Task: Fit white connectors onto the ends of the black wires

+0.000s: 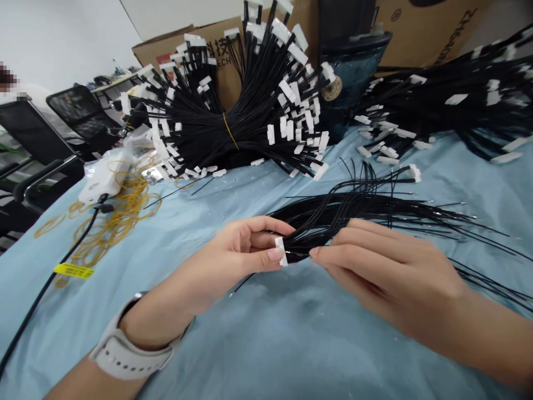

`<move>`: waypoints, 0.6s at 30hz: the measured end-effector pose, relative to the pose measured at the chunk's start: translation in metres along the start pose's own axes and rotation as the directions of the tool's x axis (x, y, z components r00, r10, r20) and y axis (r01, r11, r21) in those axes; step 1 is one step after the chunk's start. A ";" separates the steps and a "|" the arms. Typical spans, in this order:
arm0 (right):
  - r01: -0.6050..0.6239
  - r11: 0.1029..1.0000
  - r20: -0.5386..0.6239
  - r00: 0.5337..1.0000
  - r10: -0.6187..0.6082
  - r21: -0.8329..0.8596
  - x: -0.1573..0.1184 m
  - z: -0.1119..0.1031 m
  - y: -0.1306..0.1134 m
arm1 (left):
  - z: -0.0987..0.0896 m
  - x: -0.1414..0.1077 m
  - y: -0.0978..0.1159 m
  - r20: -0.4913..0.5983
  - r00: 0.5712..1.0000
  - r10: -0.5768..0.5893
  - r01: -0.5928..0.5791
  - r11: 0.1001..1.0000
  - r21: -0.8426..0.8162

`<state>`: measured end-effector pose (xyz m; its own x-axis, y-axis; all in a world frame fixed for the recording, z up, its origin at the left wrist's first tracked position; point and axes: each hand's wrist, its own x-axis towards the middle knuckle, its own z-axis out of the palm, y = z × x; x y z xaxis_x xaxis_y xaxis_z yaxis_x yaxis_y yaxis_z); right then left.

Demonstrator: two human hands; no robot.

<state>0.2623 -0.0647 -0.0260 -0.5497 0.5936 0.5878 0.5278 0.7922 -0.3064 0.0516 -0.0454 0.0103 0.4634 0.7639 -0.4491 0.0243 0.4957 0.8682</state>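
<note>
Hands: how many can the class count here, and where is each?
2. The left hand pinches a connector; the right hand, beside it, touches black wires. Hands of the person at far left are hidden.

Here we are up on the wearer's head, one view, looking forward and steeply down over the blue cloth (266,339), left hand (239,253) and right hand (387,266) close in, cardboard box (227,86) farther back, black chair (81,114) well beyond
</note>
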 end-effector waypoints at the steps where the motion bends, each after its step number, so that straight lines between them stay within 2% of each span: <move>1: -0.016 1.000 -0.016 1.000 0.016 -0.005 0.001 0.000 -0.001 | 0.000 0.000 0.000 0.002 1.000 -0.002 0.002 1.000 -0.007; 13: -0.177 0.972 -0.007 0.984 0.180 0.152 0.009 0.003 -0.002 | -0.002 0.001 0.000 0.005 1.000 0.003 -0.003 1.000 -0.015; 18: -0.186 0.965 0.008 0.982 0.187 0.187 0.010 0.004 -0.003 | -0.001 0.002 -0.002 0.011 1.000 -0.001 0.001 1.000 0.013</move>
<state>0.2528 -0.0608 -0.0219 -0.4460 0.7327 0.5141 0.4904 0.6805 -0.5444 0.0512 -0.0448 0.0075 0.4733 0.7585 -0.4480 0.0364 0.4913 0.8702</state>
